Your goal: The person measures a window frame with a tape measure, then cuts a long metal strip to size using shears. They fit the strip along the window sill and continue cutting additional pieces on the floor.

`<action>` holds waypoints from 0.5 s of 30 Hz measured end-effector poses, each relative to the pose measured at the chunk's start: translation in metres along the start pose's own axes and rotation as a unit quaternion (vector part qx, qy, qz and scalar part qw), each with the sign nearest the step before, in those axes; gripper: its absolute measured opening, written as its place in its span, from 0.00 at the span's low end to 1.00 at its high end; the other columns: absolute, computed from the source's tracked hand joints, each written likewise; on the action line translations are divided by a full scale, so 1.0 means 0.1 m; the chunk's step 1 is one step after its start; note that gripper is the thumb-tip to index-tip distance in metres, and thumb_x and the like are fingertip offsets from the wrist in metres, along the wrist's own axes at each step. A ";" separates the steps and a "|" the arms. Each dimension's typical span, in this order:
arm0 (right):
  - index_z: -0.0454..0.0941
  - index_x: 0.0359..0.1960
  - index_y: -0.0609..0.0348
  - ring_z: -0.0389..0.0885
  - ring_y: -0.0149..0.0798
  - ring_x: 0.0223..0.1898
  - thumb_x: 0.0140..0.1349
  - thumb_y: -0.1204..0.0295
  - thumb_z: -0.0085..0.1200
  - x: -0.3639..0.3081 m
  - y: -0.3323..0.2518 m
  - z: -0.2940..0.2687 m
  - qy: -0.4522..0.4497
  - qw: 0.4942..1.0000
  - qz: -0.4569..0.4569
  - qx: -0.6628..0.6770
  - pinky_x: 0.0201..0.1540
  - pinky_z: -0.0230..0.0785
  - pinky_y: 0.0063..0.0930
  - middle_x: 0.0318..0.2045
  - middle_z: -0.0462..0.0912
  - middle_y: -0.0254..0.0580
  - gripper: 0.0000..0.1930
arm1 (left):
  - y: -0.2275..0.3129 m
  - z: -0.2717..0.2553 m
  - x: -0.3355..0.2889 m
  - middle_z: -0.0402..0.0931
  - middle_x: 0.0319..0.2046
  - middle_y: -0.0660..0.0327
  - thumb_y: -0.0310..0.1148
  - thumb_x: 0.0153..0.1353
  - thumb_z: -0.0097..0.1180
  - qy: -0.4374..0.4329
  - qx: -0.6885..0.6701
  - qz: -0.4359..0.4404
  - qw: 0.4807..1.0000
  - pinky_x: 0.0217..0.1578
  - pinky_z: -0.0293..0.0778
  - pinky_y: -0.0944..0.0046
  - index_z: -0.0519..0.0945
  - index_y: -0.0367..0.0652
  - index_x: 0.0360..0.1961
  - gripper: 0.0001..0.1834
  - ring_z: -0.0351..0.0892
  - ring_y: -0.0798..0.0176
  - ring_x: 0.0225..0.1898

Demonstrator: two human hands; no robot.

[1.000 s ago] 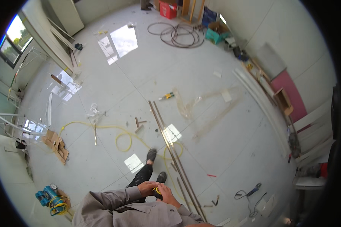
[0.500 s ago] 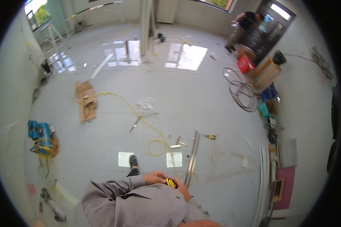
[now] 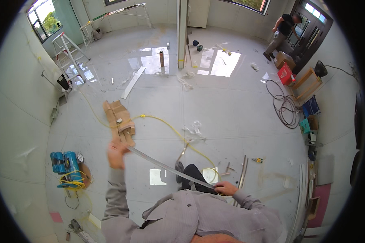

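Left grip: is clamping on the upper-left end of the strip; motion blur is hiding the separate fingers.
Right grip: is clamping on the lower-right end of the strip, fingers together, just beyond the shirt.
Strip: is spanning the space between both grips, slanting down from left to right; it is passing above the floor and across the dark-clad leg.
Shoe: is showing just left of the leg.
Cardboard: is lying on the floor, just beyond the left grip in view.
Yellow hose: is curving over the floor from the cardboard toward the leg.
Compressor: is standing at the left, blue, with yellow coils hanging on it.
Bars: are lying just beyond the right sleeve.
Hand tool: is lying right of the bars.
Film: is lying crumpled beyond the strip, near the yellow hose.
White plank: is lying between the cardboard and an upright can.
Dark coil: is resting at the right, near a red box.
Co-worker: is leaning toward the dark door.
Ladder: is standing at the far left.
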State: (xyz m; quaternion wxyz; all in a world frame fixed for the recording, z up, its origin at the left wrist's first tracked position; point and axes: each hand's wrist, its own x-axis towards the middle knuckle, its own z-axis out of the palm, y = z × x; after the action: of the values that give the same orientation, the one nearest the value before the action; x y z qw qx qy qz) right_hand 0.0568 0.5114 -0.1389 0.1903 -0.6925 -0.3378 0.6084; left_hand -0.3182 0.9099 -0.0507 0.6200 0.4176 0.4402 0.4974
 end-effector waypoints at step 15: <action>0.82 0.41 0.60 0.77 0.33 0.29 0.67 0.60 0.52 4.23 -3.96 -1.28 0.001 0.987 -0.156 -0.033 0.34 0.73 0.33 0.28 0.81 0.38 0.15 | -0.28 1.20 3.85 0.84 0.34 0.56 0.41 0.72 0.56 -0.143 -0.025 -0.206 0.968 0.40 0.83 0.62 0.82 0.37 0.39 0.16 0.84 0.62 0.34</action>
State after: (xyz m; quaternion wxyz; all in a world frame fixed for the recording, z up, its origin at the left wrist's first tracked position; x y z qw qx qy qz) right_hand 0.1014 1.1027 -0.1497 0.2602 -0.6378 -0.4617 0.5589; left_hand -0.1502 1.2750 -0.0962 0.7759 0.3692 0.4108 0.3047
